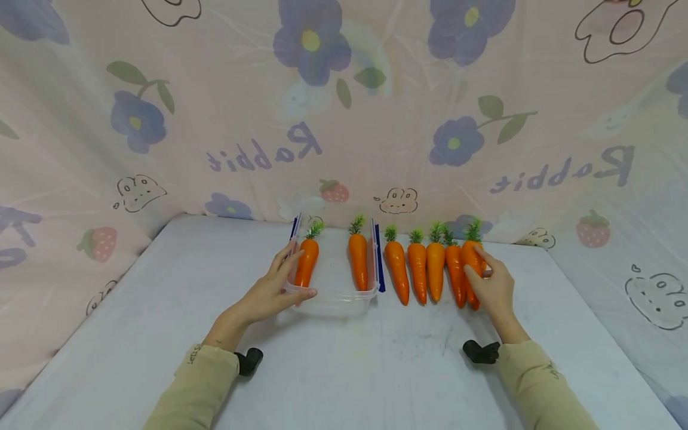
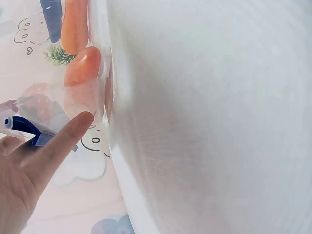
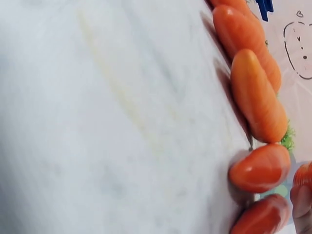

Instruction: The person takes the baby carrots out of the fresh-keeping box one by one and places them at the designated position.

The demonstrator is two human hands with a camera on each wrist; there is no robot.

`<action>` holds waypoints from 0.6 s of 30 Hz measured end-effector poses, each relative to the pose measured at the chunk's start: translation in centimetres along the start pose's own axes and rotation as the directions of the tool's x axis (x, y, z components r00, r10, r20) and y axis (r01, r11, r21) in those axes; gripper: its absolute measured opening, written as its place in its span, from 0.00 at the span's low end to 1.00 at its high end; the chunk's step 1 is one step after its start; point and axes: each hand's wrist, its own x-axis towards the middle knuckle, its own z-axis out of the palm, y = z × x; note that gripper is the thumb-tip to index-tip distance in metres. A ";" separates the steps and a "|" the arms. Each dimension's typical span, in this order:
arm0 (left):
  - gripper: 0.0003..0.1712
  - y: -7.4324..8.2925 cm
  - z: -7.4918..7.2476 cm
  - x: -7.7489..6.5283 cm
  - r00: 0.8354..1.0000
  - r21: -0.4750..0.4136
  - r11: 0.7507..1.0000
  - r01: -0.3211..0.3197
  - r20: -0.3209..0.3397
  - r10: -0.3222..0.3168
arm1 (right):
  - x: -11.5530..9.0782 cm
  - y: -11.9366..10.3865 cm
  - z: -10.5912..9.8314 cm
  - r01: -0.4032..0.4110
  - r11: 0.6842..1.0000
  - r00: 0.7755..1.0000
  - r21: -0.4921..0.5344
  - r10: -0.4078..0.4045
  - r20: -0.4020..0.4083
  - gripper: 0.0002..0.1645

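Observation:
My left hand (image 1: pixel 276 283) rests against the near left corner of a clear plastic container (image 1: pixel 333 304), its thumb straight along the front rim and its other fingers at the left side. In the left wrist view, those fingers lie by a blue latch (image 2: pixel 43 138). Inside the container, an orange carrot (image 1: pixel 307 263) with a green top lies at the left and a second carrot (image 1: pixel 358 260) at the right. My right hand (image 1: pixel 495 286) pinches the rightmost carrot (image 1: pixel 472 254) between thumb and fingers, its tip overlapping the neighbouring carrot (image 1: pixel 455 272).
More carrots lie in a row right of the container: one carrot (image 1: pixel 396 272) by its blue side latch (image 1: pixel 380 263), another carrot (image 1: pixel 417 272) and a lighter carrot (image 1: pixel 435 272). A printed cloth (image 1: pixel 376 119) hangs behind the white table (image 1: pixel 344 382).

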 end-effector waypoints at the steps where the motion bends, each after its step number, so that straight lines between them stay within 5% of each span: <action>1: 0.54 0.0 0.0 0.0 1.000 0.001 1.000 0.001 0.000 -0.001 | 0.0 0.1 0.0 -0.005 1.000 1.000 -0.004 0.005 -0.008 0.30; 18: 0.54 -0.2 0.0 0.0 1.000 0.003 1.000 -0.008 0.000 0.008 | 0.6 1.7 -1.0 -0.091 0.996 0.995 0.011 0.091 -0.043 0.31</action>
